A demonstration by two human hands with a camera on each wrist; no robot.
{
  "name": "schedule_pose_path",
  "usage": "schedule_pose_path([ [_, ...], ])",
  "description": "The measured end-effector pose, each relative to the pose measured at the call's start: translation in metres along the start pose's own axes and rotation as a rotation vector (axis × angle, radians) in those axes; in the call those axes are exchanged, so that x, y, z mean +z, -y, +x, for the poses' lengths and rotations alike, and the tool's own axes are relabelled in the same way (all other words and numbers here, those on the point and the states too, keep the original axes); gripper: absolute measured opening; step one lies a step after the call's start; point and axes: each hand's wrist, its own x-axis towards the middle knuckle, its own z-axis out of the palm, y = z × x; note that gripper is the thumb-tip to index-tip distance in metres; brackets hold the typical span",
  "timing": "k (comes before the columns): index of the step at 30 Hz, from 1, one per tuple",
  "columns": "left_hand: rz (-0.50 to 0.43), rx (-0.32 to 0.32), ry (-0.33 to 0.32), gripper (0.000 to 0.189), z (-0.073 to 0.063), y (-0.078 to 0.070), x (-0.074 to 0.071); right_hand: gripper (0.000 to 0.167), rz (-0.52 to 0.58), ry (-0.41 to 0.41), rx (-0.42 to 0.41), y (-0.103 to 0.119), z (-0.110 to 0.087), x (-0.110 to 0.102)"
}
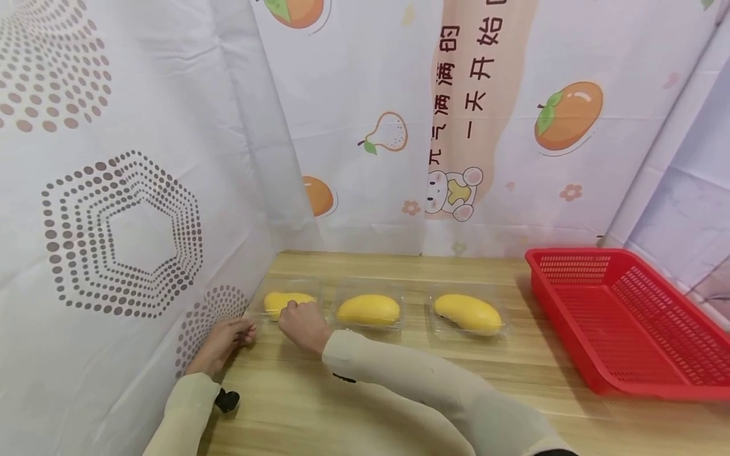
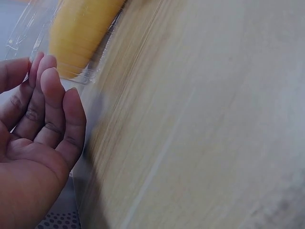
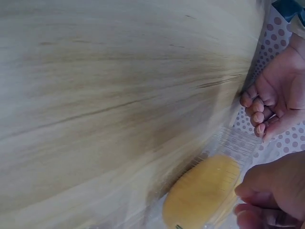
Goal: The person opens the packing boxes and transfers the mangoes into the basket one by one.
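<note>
So there are 3 mangoes in clear plastic boxes on the wooden surface (image 1: 285, 411), and the hands are at the leftmost mango (image 1: 278, 303), which sits in its clear box (image 3: 237, 141). Right hand (image 1: 306, 326) is over it, fingers curled in; left hand (image 1: 227, 339) is by the box's outer corner, fingers loosely bent. Honestly can't tell if either has hold of the plastic. My worry: that stuff looks thin and slick, so an uneven tug could crack it, or tip the box and roll the mango out. Wall curtain (image 1: 131, 354) looks tight against the left hand too, might snag.
</note>
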Motion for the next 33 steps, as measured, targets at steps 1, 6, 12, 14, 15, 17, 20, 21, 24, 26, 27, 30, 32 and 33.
schedule_pose_path([
  [1, 0.0, -0.004, -0.002, 0.03, -0.001, 0.0, 0.0, 0.021, 0.003, -0.004, -0.008, 0.0, -0.001, 0.001],
  [6, -0.007, -0.009, -0.015, 0.031, -0.002, 0.002, 0.0, 0.017, 0.029, -0.007, -0.003, -0.002, -0.001, 0.003],
  [12, -0.014, 0.005, -0.018, 0.03, -0.002, 0.001, -0.002, 0.012, 0.212, 0.075, 0.047, -0.014, 0.004, -0.002],
  [14, -0.019, 0.01, -0.02, 0.029, -0.003, 0.0, -0.003, 0.015, 0.279, 0.088, 0.07, -0.019, 0.004, -0.005],
  [15, -0.024, 0.01, -0.024, 0.028, -0.003, 0.0, -0.003, 0.016, 0.312, 0.089, 0.079, -0.021, 0.005, -0.006],
  [17, -0.025, 0.009, -0.028, 0.028, -0.003, -0.001, -0.002, 0.016, 0.374, 0.082, 0.099, -0.024, 0.006, -0.006],
  [20, -0.021, 0.006, -0.036, 0.027, -0.003, -0.001, -0.001, 0.012, 0.433, 0.079, 0.118, -0.027, 0.007, -0.006],
  [21, -0.02, 0.005, -0.039, 0.028, -0.003, -0.001, -0.001, 0.012, 0.445, 0.081, 0.122, -0.027, 0.008, -0.005],
  [24, -0.007, -0.001, -0.048, 0.028, -0.004, 0.0, -0.001, 0.012, 0.471, 0.093, 0.139, -0.028, 0.009, -0.006],
  [26, -0.002, -0.004, -0.052, 0.029, -0.005, 0.0, -0.001, 0.012, 0.492, 0.107, 0.151, -0.028, 0.009, -0.006],
  [27, -0.001, -0.002, -0.054, 0.029, -0.005, 0.001, 0.0, 0.012, 0.502, 0.113, 0.156, -0.028, 0.009, -0.006],
  [30, 0.001, 0.005, -0.052, 0.03, -0.006, 0.002, 0.001, 0.011, 0.531, 0.128, 0.167, -0.029, 0.009, -0.006],
  [32, -0.003, 0.01, -0.057, 0.03, -0.006, 0.003, 0.002, 0.01, 0.556, 0.138, 0.177, -0.029, 0.008, -0.006],
  [33, -0.005, 0.011, -0.059, 0.029, -0.006, 0.003, 0.003, 0.01, 0.566, 0.142, 0.182, -0.03, 0.007, -0.006],
])
